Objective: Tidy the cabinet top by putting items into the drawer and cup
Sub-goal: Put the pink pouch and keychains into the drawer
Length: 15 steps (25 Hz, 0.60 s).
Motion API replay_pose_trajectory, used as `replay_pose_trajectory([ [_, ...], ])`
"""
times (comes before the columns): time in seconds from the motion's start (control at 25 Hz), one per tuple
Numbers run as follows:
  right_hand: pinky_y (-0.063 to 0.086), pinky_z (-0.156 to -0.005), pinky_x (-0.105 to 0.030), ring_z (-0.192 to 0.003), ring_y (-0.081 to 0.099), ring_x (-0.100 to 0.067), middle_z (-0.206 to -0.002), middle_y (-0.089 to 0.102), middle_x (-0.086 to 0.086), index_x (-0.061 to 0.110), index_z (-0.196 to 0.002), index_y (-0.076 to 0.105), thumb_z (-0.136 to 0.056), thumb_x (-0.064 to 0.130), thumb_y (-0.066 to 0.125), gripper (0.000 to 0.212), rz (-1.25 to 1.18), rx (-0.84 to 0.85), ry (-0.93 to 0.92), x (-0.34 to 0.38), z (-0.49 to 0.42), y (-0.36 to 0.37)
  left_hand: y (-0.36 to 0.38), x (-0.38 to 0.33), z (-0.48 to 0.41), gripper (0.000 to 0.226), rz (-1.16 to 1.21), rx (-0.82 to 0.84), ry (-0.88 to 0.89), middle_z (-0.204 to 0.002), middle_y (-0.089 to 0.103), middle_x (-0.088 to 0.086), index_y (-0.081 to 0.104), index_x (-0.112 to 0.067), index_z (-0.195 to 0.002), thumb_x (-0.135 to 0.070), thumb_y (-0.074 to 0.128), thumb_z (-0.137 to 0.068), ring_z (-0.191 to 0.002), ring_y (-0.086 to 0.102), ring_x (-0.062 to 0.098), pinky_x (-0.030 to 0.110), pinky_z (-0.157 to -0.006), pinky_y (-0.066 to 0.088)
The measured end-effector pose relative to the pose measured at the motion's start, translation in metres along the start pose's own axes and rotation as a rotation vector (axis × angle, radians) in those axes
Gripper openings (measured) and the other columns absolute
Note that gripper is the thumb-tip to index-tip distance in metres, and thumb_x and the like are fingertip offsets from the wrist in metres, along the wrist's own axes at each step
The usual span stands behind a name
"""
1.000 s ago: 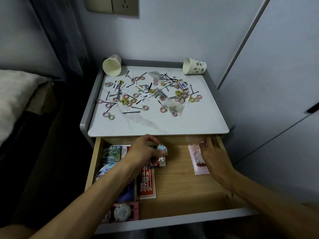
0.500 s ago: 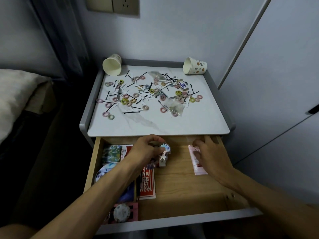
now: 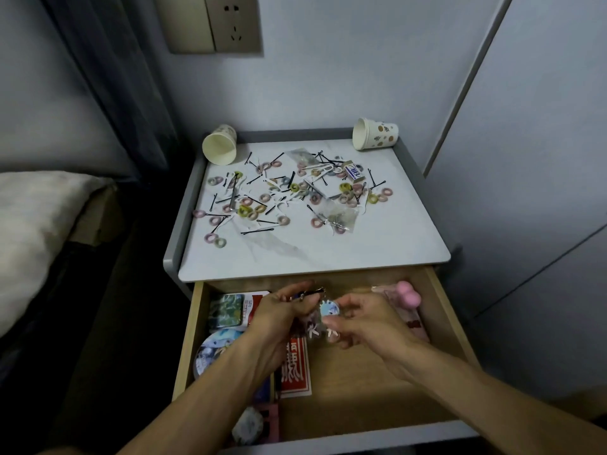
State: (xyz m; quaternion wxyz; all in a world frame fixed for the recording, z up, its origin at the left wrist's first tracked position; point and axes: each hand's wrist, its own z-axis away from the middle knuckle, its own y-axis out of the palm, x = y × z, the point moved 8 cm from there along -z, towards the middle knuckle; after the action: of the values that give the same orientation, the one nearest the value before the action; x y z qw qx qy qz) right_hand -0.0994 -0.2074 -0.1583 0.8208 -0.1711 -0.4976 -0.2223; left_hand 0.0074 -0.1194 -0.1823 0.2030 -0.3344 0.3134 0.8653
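The left hand and right hand meet above the open drawer, whose right half of floor lies bare between wooden walls. Both pinch the keychain with curled fingers. Its clasp end points toward the cabinet top, and its long axis runs roughly front to back.

Mid-frame, the white marbled cabinet top carries a loose scatter of small pastel hair ties and black bobby pins. Two paper cups lie on their sides at its far corners: the left cup with its mouth toward the camera, the dotted right cup with its mouth leftward. Lower in the frame the wooden drawer stands pulled open. Over it, a keychain with a round blue charm is pinched between the left hand and the right hand.
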Motion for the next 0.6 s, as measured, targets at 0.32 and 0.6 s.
replay_pose_trajectory([
  [0.32,0.051,-0.056,-0.021,-0.078,0.071,-0.021,-0.092,0.076,-0.011,0.005,-0.100,0.071,-0.081,0.012,0.076,0.020,-0.005,0.123,0.174,-0.015,-0.001,0.022,0.000,0.015,-0.001,0.034,0.075,0.028,-0.143,-0.098,0.074,0.018,0.060,-0.001,-0.119,0.013,0.053,-0.089,-0.080,0.074,0.023,0.028,-0.062,0.058],
  [0.6,0.057,-0.064,-0.022,-0.073,0.072,-0.016,-0.090,0.076,-0.011,0.003,-0.100,0.069,-0.079,0.012,0.077,0.024,0.113,0.213,0.191,-0.017,-0.005,0.022,-0.002,-0.009,-0.005,0.024,-0.141,0.020,0.012,-0.086,0.073,0.015,0.065,-0.001,-0.103,0.010,0.066,-0.082,-0.075,0.072,0.020,0.027,-0.063,0.058],
])
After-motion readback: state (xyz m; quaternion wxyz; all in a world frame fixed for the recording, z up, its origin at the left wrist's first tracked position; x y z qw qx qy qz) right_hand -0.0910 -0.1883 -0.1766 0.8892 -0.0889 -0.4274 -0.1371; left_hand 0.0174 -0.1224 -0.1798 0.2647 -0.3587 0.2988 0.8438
